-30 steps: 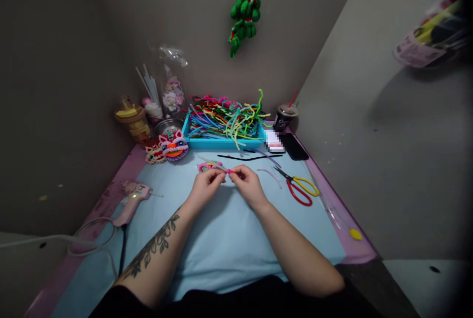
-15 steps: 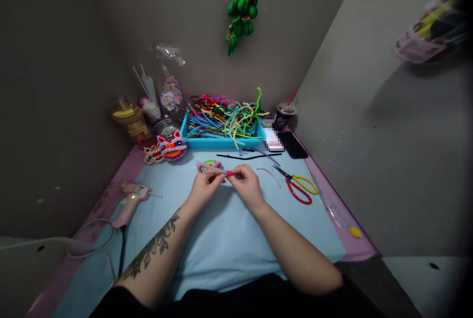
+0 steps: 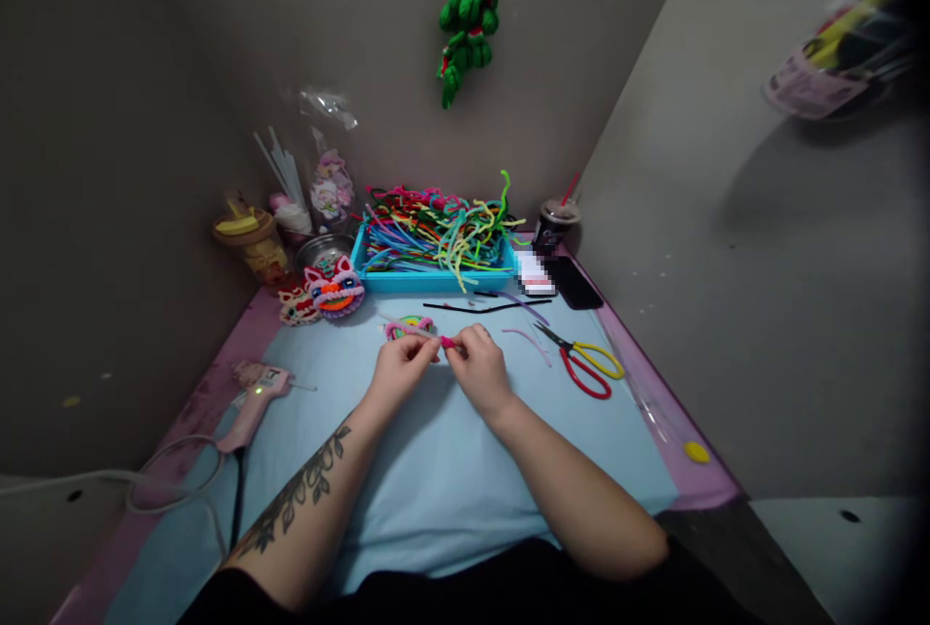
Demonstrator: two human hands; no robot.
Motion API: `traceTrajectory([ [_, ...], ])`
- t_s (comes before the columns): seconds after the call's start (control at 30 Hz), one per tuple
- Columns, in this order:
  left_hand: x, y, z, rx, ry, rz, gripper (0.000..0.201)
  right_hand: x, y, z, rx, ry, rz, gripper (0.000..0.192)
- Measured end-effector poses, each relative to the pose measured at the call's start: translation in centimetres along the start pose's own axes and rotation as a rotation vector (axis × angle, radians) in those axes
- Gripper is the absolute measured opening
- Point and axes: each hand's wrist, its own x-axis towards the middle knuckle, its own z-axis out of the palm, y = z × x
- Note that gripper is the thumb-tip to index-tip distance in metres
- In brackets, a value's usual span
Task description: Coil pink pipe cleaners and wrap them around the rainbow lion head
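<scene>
Pink fuzzy piece [image 3: 447, 342] is what we pinch between the fingertips of our left hand [image 3: 402, 363] and right hand [image 3: 480, 369], above the blue cloth [image 3: 450, 470], with a rainbow-coloured ornament [image 3: 409, 326] at its ten o'clock and scissors [image 3: 569, 349] at three.

The near cloth [image 3: 428, 470] seems passable; scissors [image 3: 569, 349] block rightward, the blue tray [image 3: 436, 283] ahead.
</scene>
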Motion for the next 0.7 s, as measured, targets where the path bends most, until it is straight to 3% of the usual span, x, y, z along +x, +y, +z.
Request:
traceTrajectory([
  [0.17, 0.0, 0.3, 0.0, 0.051, 0.029, -0.06, 0.037, -0.5, 0.0, 0.2, -0.199, 0.01, -0.067, 0.012],
  [0.3, 0.0, 0.1, 0.2, 0.042, 0.044, -0.066, 0.036, -0.6, -0.2, 0.2, -0.193, -0.002, -0.075, 0.013],
  [0.47, -0.1, 0.0, -0.1, 0.023, 0.035, -0.011, 0.029, 0.0, -0.5, -0.3, 0.207, -0.119, 0.053, 0.009],
  [0.57, 0.0, 0.0, -0.6, 0.054, 0.018, 0.064, 0.025, 0.5, -0.3, -0.5, 0.563, -0.302, 0.184, 0.029],
  [0.7, 0.1, 0.1, -1.3, 0.058, -0.076, 0.143, 0.025, 0.9, 0.4, -0.9, 0.84, -0.529, 0.428, 0.034],
])
